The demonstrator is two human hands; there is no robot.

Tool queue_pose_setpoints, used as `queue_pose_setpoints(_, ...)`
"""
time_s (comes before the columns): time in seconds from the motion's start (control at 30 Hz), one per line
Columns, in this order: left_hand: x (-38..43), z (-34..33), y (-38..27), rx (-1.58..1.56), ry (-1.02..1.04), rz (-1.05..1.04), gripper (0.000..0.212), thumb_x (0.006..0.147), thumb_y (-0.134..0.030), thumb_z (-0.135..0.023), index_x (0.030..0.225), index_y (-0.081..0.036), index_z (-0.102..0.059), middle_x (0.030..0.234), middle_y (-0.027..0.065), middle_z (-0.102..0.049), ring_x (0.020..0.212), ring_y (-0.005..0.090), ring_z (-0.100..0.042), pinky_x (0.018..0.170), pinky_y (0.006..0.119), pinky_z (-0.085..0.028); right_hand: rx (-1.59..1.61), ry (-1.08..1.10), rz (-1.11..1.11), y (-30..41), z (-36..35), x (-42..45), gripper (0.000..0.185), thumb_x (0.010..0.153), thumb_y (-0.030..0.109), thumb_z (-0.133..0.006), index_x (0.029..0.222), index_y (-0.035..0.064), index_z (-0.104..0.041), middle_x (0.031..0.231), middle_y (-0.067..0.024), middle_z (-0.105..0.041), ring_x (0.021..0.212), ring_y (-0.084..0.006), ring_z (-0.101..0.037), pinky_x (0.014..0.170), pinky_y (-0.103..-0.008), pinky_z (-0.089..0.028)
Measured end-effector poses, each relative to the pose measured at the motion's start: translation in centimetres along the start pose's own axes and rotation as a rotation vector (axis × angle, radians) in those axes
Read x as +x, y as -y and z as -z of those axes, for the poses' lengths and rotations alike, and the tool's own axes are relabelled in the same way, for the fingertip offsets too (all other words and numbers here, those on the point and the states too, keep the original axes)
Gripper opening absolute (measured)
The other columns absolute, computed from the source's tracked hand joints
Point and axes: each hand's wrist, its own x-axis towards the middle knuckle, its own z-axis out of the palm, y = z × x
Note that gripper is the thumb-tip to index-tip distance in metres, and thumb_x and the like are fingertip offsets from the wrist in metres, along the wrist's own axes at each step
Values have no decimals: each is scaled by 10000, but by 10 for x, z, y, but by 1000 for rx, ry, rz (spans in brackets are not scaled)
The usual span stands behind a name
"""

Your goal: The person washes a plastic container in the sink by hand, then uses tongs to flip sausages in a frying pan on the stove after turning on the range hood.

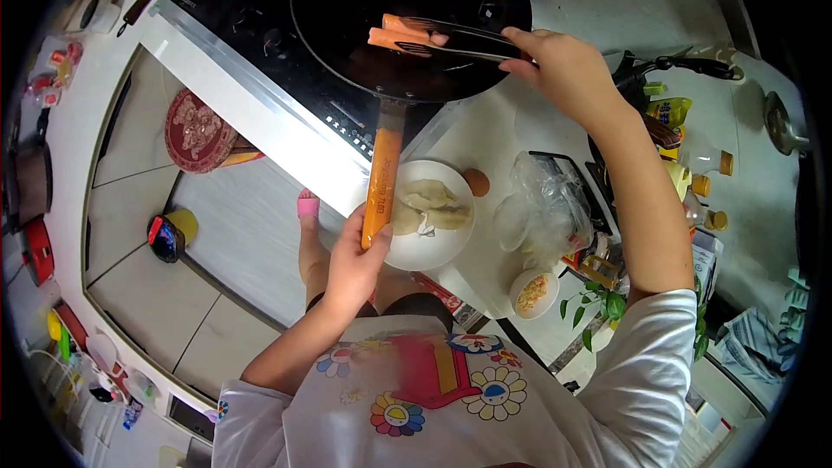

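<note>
A black wok point(338, 45) with an orange handle point(383, 175) stands over the cooktop. My left hand point(359, 260) grips the end of that handle. In my right hand point(559, 68) is a pair of dark tongs point(468, 29), whose ends close around pink sausages point(396, 34) above the wok's interior. Whether the sausages touch the wok cannot be told. Beside the handle, a white plate point(455, 250) holds several pale dumplings point(429, 195). A brown egg point(476, 182) lies against the plate's right side.
Right of the plate are a clear plastic bag point(539, 201) and a small bowl of chopped food point(534, 294). Bottles point(708, 161) and a leafy plant point(608, 304) stand by my right arm. The cooktop's front edge point(273, 110) runs diagonally; a red round stool point(198, 130) is on the floor.
</note>
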Motion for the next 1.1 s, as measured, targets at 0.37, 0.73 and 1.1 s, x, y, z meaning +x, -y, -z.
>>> queue_pose_setpoints(0.37, 0, 0, 2, -3, 3, -11, 399, 890, -77, -518, 1259, 33, -415, 1002, 20, -537, 822, 48, -472, 724, 168, -380, -310, 57, 49, 8, -22, -6, 381, 838, 307, -570, 1154, 96, -551, 872, -46, -614, 770, -211, -625, 626, -318, -503)
queue_pose_setpoints(0.73, 0, 0, 2, -17, -2, -33, 398, 890, -79, -520, 1257, 36, -418, 993, 16, -529, 825, 49, -465, 733, 171, -379, -109, 78, 28, -10, -26, 0, 387, 835, 332, -576, 1140, 94, -570, 855, -80, -631, 792, -256, -618, 655, -360, -498)
queue_pose_setpoints(1.1, -1, 0, 1, -16, -6, 0, 389, 894, -87, -522, 1250, 33, -423, 942, 7, -526, 767, 44, -457, 679, 160, -374, -135, 46, 8, -6, -10, -1, 378, 831, 313, -585, 1133, 86, -571, 876, -104, -635, 785, -291, -609, 674, -371, -487)
